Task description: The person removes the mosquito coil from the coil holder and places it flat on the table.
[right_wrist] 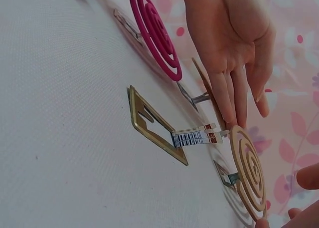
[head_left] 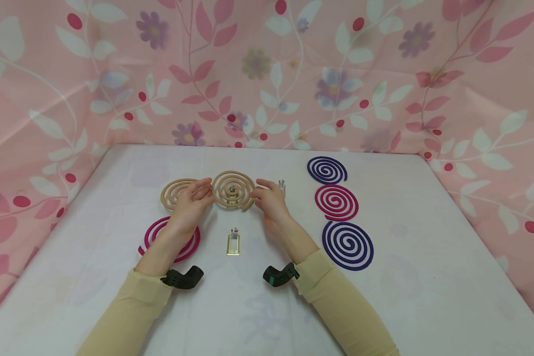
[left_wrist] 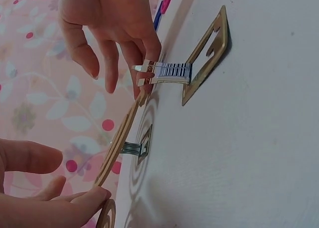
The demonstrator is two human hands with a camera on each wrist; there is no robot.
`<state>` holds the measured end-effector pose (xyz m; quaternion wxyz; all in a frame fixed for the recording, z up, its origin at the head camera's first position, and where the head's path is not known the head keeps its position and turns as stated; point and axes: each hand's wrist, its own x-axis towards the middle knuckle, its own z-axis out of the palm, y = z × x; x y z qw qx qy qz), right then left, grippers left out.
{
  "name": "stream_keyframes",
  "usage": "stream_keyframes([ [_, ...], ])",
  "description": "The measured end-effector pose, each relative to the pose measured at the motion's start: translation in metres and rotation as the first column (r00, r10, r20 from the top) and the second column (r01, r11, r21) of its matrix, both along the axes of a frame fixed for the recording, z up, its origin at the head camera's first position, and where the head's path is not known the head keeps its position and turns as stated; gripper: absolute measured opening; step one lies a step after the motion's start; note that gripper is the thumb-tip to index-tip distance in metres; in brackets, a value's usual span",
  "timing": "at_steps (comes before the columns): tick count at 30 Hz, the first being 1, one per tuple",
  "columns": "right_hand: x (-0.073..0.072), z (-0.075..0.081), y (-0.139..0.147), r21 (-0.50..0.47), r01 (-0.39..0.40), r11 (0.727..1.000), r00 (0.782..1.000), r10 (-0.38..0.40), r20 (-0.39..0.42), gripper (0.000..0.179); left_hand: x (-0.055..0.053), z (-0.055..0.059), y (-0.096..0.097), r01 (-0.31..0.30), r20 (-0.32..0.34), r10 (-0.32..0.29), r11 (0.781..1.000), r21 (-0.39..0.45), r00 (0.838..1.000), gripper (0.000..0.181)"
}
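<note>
A tan mosquito coil (head_left: 221, 199) sits tilted on a small metal stand (left_wrist: 132, 148) at the middle of the table. My left hand (head_left: 189, 210) is at its left edge, fingertips touching the rim and thumb apart. On the opposite edge, the fingers of my right hand (head_left: 271, 202) hang relaxed against the rim. Neither hand curls round the coil. Nearer to me stands a gold metal coil stand (head_left: 235, 236) with nothing on it. A silvery stand (head_left: 282, 186) is partly hidden behind my right hand.
At the left are another tan coil (head_left: 169, 193) and a magenta coil (head_left: 198, 241), both partly covered by my left hand and arm. A column at the right has a purple coil (head_left: 326, 169), a magenta coil (head_left: 335, 202) and a larger purple coil (head_left: 348, 245). Floral cloth hangs behind.
</note>
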<state>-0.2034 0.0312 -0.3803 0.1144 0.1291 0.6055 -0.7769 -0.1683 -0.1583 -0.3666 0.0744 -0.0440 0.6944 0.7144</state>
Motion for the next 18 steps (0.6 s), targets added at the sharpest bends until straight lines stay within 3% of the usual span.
stream_keyframes([
  [10,0.0001,-0.0002,0.0001,0.009,0.004,1.000,1.000,-0.004,-0.008,0.059,-0.0002,0.0005,-0.0003,-0.017,0.010,0.017,1.000,-0.007,1.000,0.055],
  [18,0.0001,0.0018,0.0000,-0.053,0.000,0.999,1.000,-0.001,-0.018,0.062,0.0006,0.0026,-0.0001,-0.025,0.005,0.025,1.000,-0.007,1.000,0.056],
])
